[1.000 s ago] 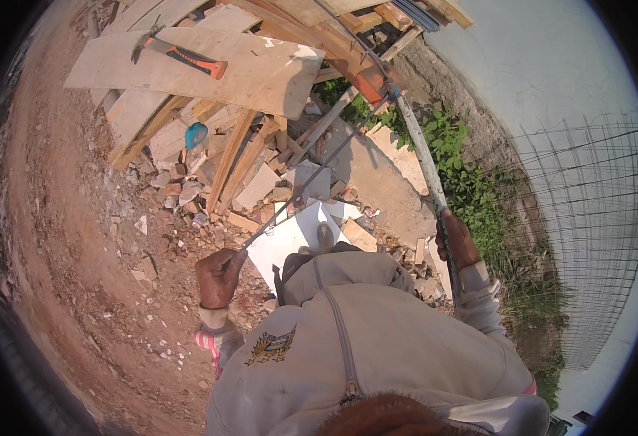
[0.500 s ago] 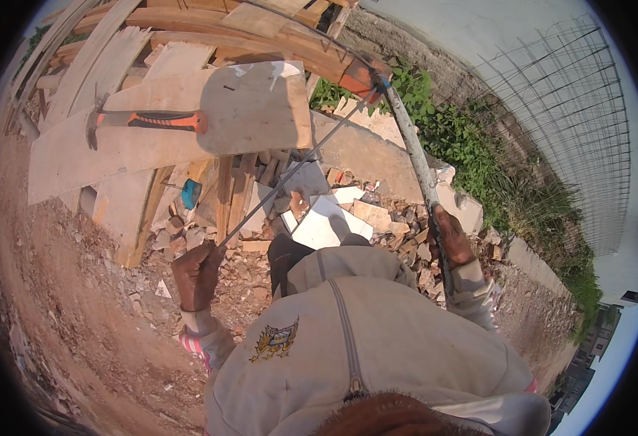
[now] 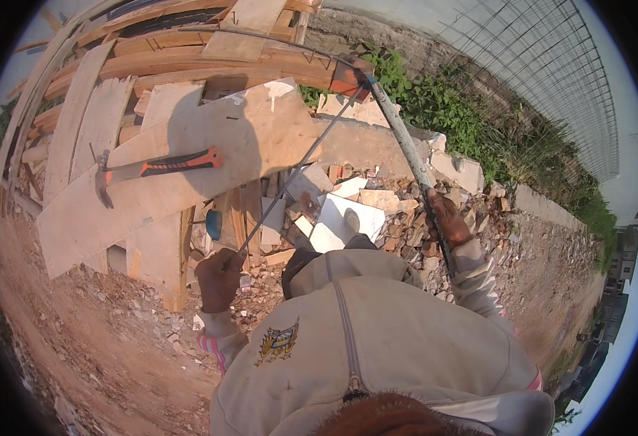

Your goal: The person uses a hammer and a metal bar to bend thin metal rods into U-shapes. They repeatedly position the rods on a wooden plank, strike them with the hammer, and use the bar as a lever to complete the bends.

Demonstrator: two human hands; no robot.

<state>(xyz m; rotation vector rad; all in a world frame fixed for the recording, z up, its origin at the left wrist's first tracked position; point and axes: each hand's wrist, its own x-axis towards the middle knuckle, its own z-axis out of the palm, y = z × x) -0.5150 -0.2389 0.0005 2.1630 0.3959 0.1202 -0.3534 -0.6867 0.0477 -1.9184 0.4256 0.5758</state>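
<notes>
Steel rod (image 3: 301, 167), thin and straight, runs from the left hand (image 3: 218, 278), fist closed round its near end, up to the head of a long pipe tool (image 3: 404, 149) by the reddish block (image 3: 348, 76). The right hand (image 3: 446, 218) is wrapped tight on the pipe's lower shaft. Rod and tool meet above the plank pile (image 3: 188, 152), where a hammer (image 3: 152, 168) with an orange grip lies loose on a pale board. To my eye the bend would go best with the rod kept seated in the tool's head, the left fist holding steady, the right levering smoothly, and feet planted firm on the rubble (image 3: 399, 211).
</notes>
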